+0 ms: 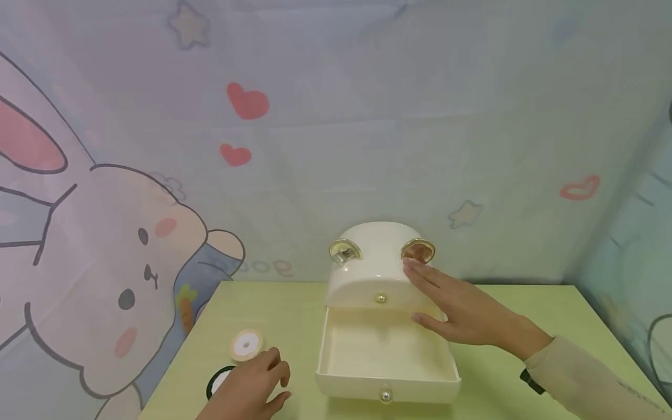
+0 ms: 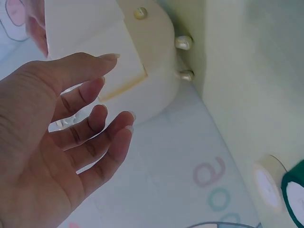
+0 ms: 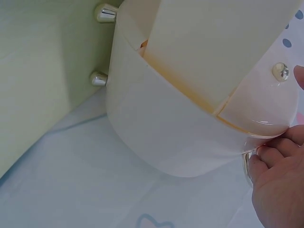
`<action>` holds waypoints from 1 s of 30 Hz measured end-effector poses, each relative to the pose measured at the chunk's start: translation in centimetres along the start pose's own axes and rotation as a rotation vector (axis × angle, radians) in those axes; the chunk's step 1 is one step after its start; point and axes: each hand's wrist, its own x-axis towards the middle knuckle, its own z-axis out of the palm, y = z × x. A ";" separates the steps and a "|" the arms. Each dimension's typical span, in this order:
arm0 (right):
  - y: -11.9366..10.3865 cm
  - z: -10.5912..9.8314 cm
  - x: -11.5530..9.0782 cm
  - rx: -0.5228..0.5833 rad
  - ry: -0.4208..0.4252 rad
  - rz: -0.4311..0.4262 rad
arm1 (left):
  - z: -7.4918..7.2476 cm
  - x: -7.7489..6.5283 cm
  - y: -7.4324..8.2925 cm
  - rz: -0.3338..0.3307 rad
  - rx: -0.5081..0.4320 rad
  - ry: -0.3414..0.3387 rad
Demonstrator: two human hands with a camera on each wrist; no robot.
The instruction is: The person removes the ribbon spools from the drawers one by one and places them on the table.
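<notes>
A glossy cream storage box [image 1: 378, 256] with two gold-rimmed ear-like rounds stands on the table, its lower drawer [image 1: 388, 388] pulled out with nothing seen in it. My right hand [image 1: 462, 309] lies with fairly straight fingers against the box's upper right front, just below the right gold-rimmed round [image 1: 418, 251]. In the right wrist view, those fingertips touch the box's curved edge. To the left of the drawer, my left hand [image 1: 252, 385] hovers with loosely bent fingers and nothing between them. Beside it are a cream ribbon spool [image 1: 247, 345] and a dark green ribbon spool [image 1: 214, 382], the latter partly hidden by that hand.
The pale green table [image 1: 283, 309] ends at the back against a printed cloth [image 1: 325, 146] with a rabbit, hearts and stars. Gold feet [image 3: 99, 79] hold the box up off the tabletop. A small gold knob [image 1: 381, 298] sits above the drawer.
</notes>
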 end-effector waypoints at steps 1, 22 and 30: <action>0.0 0.1 -0.1 -0.001 0.002 0.004 | 0.1 0.2 0.2 0.026 0.008 0.022; 0.1 0.3 -0.1 0.002 0.023 -0.005 | 2.6 3.8 5.7 0.164 0.298 0.438; 0.1 0.3 -0.2 0.007 0.014 0.015 | 3.1 4.4 8.1 0.216 0.233 0.426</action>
